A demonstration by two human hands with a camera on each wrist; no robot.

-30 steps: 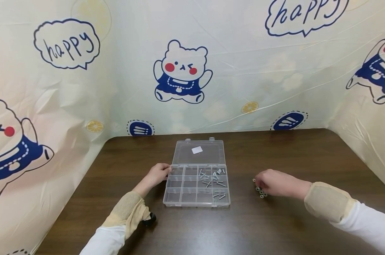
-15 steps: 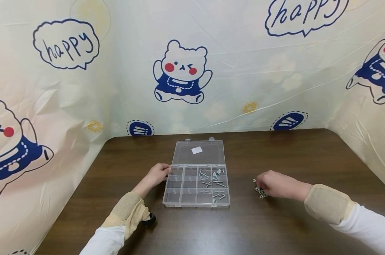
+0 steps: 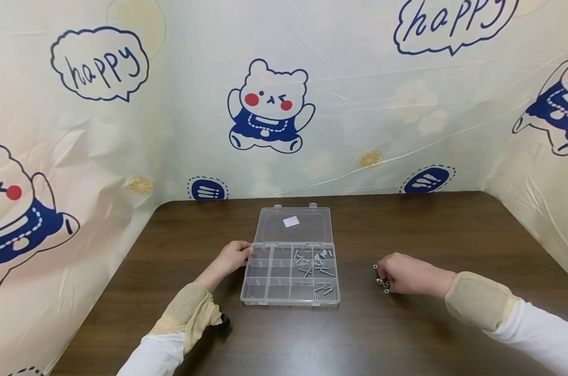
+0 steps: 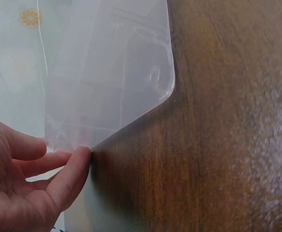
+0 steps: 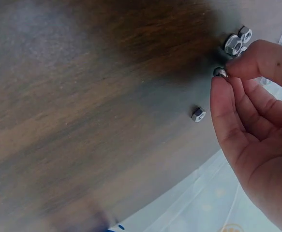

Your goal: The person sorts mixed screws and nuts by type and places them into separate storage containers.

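My left hand (image 3: 232,257) grips the left side of a clear plastic compartment box (image 3: 291,302), thumb at the rim and fingers against the wall in the left wrist view. Its lid (image 3: 307,227) lies folded back, away from me. Metal screws (image 3: 326,272) lie in several compartments of the two right-hand columns; the left two columns look bare. To the right of the box, my right hand (image 3: 406,274) is low over the table. Its thumb and forefinger pinch a small metal nut (image 5: 220,72). A few hex nuts (image 5: 233,45) sit beside the thumb, partly hidden; one loose nut (image 5: 198,114) lies apart.
The dark wooden table (image 3: 359,339) carries the box and nuts. A white sticker (image 3: 291,221) is on the lid. Printed cloth (image 3: 359,104) hangs behind the table and on both sides. A black object (image 3: 220,324) shows under the left wrist's tan band (image 3: 190,310).
The right hand shifts slightly among the nuts, with its fingers staying low over them. The left hand and the box keep their places.
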